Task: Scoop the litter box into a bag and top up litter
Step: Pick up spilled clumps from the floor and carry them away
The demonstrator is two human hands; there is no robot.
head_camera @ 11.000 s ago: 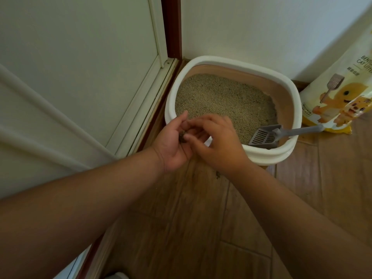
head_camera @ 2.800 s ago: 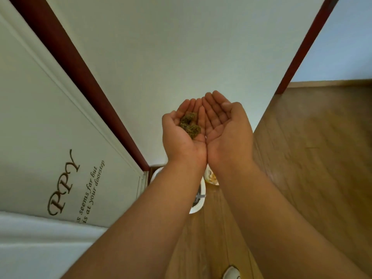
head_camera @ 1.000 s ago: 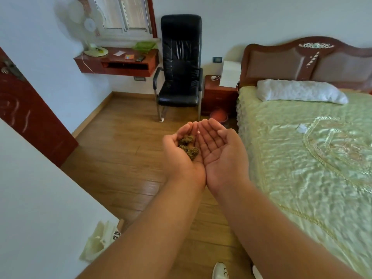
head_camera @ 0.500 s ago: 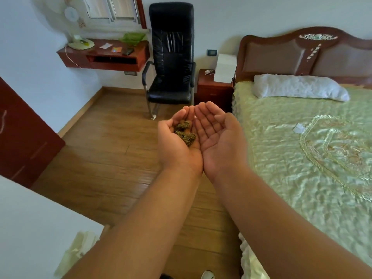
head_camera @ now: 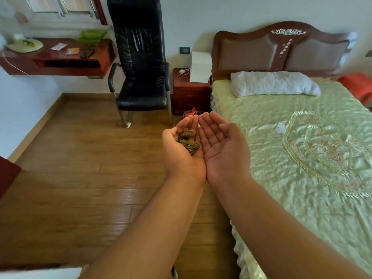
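Note:
Both palms face up, side by side, out in front of me over the wooden floor (head_camera: pixel 84 178). My left hand (head_camera: pixel 181 154) is cupped around a few dark, litter-coated clumps (head_camera: pixel 188 142) that rest in its palm. My right hand (head_camera: pixel 223 150) lies flat against the left one with its fingers spread and nothing in it. The litter box, the scoop and the litter sack are out of sight. No bag shows near my hands.
A bed (head_camera: pixel 302 158) with a green cover and a white pillow (head_camera: pixel 273 83) fills the right side. Ahead stand a black chair (head_camera: pixel 141 77) and a wooden nightstand (head_camera: pixel 191 91), with something red (head_camera: pixel 192 112) on the floor by it. A wall shelf (head_camera: pixel 56 59) hangs at the left.
I have turned away from the litter box into the bedroom and walked forward; the chair and bed are closer. My cupped hands have kept the same pose with the clumps.

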